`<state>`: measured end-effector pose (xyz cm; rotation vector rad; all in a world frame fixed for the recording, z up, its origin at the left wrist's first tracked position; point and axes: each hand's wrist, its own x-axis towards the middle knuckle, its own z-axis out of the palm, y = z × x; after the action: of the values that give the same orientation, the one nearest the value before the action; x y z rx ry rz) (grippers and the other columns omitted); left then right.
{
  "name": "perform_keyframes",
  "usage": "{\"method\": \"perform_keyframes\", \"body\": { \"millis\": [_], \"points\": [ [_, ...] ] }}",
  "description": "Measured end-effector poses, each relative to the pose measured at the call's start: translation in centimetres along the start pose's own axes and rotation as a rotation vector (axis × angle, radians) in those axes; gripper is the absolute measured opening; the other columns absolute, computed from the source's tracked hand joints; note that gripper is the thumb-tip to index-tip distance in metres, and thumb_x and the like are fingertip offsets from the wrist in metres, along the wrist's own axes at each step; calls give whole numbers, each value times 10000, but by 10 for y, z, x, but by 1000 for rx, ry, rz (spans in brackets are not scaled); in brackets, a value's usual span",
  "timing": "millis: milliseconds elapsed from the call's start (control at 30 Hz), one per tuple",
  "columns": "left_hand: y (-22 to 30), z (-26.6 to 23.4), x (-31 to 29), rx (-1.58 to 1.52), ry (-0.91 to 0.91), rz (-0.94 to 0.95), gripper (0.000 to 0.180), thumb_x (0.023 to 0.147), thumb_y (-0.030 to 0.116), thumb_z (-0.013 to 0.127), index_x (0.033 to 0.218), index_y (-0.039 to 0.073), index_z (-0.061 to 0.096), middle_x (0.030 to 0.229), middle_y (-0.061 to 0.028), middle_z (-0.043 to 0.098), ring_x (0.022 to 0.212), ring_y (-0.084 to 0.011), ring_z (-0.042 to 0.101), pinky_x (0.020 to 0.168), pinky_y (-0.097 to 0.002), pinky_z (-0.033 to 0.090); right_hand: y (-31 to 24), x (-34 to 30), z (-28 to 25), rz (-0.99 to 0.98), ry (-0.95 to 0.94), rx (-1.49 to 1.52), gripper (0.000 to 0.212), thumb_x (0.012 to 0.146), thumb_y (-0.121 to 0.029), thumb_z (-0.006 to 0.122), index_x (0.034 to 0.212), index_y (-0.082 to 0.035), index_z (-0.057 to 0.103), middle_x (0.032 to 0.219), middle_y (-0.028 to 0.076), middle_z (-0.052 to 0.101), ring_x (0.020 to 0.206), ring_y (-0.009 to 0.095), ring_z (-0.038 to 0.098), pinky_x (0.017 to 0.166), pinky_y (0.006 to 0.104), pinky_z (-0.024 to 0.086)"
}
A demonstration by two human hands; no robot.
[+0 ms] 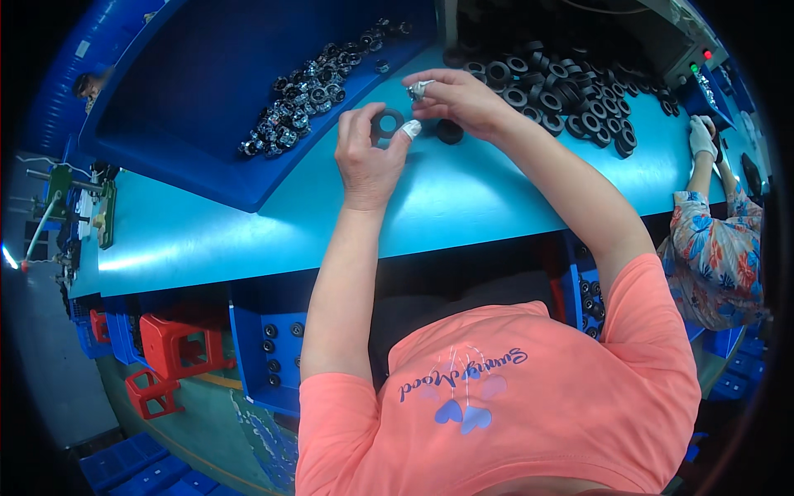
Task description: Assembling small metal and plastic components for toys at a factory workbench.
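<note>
My left hand (366, 153) is closed around a black rubber ring like a small toy tyre (387, 124), held upright between thumb and fingers. White tape wraps that thumb's tip. Just to its right, my right hand (451, 99) pinches a small shiny chrome wheel hub (414, 94) at its fingertips, partly hidden by the fingers and a white finger wrap. The hub and the ring are apart. Beneath my right hand, another black tyre (449, 131) lies on the blue-green tabletop (463, 198).
Many chrome hubs (302, 103) lie in a tilted blue bin (190, 157) at the left. Black tyres (571, 91) are heaped at the back right. Below the table edge, a blue box (248, 347) holds assembled wheels, near red stools (178, 343). At far right a co-worker's gloved hand (701, 139) shows.
</note>
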<state>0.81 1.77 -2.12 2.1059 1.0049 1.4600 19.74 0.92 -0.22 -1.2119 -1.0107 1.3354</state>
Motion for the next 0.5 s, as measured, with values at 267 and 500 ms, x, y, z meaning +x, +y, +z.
{"method": "perform_keyframes", "body": {
  "millis": [267,500],
  "points": [
    [3,-1,-1,-9,41,5,392,713,100,868,1048,33,675,951,-43,616,700,-129,576,629,-259,507,9,-22,11,56,-53,317,359,985,-143,606,1310,8,587,1103,97,677,1019,164,673,957,313,537],
    [0,-1,-3,-13,49,39,409,713,104,870,1065,36,674,971,-46,620,735,-132,597,654,-259,514,16,-27,14,9,-85,413,391,950,-129,639,1291,42,553,1114,124,658,1037,191,669,979,339,525]
  ]
}}
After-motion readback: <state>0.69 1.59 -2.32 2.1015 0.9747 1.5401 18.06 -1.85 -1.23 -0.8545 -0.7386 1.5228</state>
